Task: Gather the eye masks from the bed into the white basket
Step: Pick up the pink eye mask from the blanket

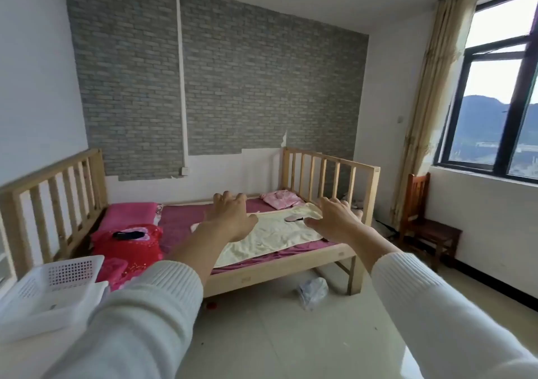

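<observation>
A black eye mask (129, 235) lies on the red quilt at the left end of the wooden bed (279, 265). A pale pink eye mask (293, 218) rests on the cream towel (270, 236) in the middle of the bed. The white basket (43, 288) stands at the lower left, beside the bed's near corner. My left hand (231, 217) and my right hand (334, 218) are both stretched out in front of me over the bed, fingers spread, holding nothing. The pink mask shows between the two hands.
A red quilt (131, 250) and pink pillow (128, 214) cover the bed's left end; pink clothing (281, 198) lies at the far right corner. A crumpled plastic bag (313, 291) sits on the tiled floor. A wooden chair (428, 227) stands under the window.
</observation>
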{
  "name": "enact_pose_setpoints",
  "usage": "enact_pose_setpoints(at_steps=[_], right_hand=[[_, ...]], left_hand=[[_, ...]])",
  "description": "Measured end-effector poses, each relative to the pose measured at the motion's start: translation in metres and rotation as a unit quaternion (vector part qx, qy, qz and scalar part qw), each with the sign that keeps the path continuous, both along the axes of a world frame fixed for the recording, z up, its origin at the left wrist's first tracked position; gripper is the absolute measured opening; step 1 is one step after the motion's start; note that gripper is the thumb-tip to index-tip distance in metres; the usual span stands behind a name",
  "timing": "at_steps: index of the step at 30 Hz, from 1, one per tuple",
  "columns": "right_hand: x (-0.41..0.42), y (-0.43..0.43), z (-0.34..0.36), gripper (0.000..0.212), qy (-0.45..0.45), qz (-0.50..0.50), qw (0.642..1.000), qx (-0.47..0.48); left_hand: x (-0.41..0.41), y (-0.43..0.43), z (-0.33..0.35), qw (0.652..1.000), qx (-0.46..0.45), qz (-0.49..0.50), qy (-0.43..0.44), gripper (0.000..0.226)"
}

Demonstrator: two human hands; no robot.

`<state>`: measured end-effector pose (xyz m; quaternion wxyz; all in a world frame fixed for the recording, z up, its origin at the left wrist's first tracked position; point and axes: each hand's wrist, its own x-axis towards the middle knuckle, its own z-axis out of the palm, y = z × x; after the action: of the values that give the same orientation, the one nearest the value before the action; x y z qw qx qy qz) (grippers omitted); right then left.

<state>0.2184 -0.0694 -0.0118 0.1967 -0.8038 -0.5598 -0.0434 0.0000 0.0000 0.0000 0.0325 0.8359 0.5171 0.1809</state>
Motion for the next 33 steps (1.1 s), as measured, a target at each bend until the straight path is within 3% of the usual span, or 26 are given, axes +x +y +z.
enact_pose_setpoints(at_steps=[7, 14, 25, 33], right_hand=[[0.081, 0.112, 0.000, 0.064, 0.005, 0.001, 1.000, 0.024], [0.149, 0.225, -0.046, 0.069, -0.010, 0.002, 1.000, -0.019], [0.284, 0.475, -0.079, 0.064, -0.003, -0.038, 0.998, -0.056], [0.408, 0.610, -0.100, 0.065, 0.001, -0.083, 0.993, -0.088]], left_hand=[[0.090, 0.108, -0.001, 1.000, -0.001, -0.012, 0.013, 0.056], [0.175, 0.228, -0.040, 0.999, -0.025, -0.022, 0.043, 0.058], [0.321, 0.494, -0.091, 0.995, -0.026, -0.055, 0.078, 0.058], [0.449, 0.648, -0.113, 0.992, -0.027, -0.096, 0.072, 0.053]])
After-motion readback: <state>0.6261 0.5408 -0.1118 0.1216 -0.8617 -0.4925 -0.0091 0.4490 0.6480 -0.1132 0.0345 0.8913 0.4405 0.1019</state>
